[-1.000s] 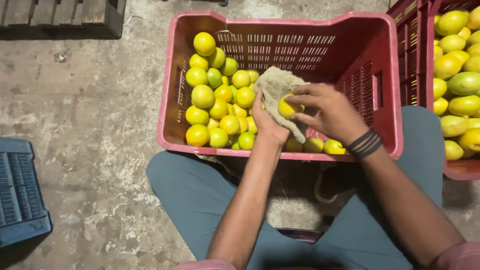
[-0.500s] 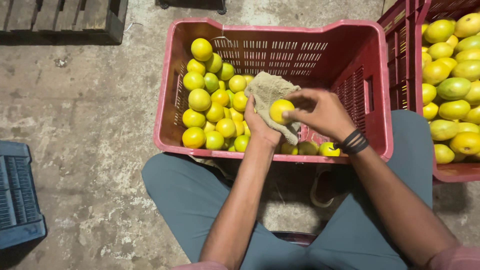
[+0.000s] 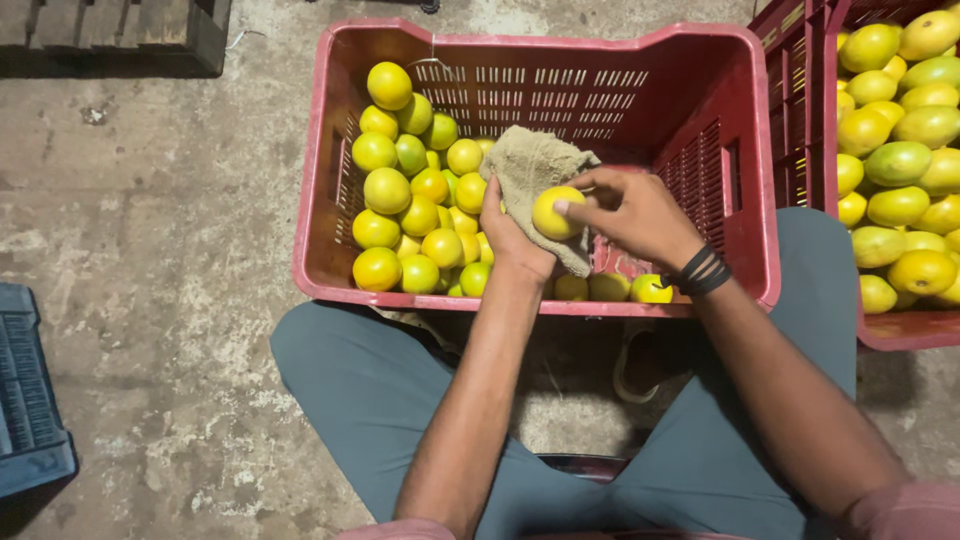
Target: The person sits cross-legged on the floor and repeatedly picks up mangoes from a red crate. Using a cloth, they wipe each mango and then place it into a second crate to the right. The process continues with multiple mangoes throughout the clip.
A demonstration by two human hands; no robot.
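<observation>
The left hand (image 3: 510, 232) cups a beige cloth (image 3: 535, 170) over the red crate (image 3: 700, 80), fingers closed around it. The right hand (image 3: 630, 212) pinches a yellow fruit (image 3: 555, 212) against that cloth. Wiping it well calls for turning the fruit fully inside the cloth, keeping it above the crate's pile of fruit (image 3: 410, 190) in case it slips.

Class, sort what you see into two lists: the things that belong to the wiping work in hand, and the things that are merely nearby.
In use:
- yellow fruit, held by the right hand
- beige cloth, held in the left hand
- red crate of wiped fruit

Merely nearby:
- blue crate
- wooden pallet
- second red crate, full of fruit
</observation>
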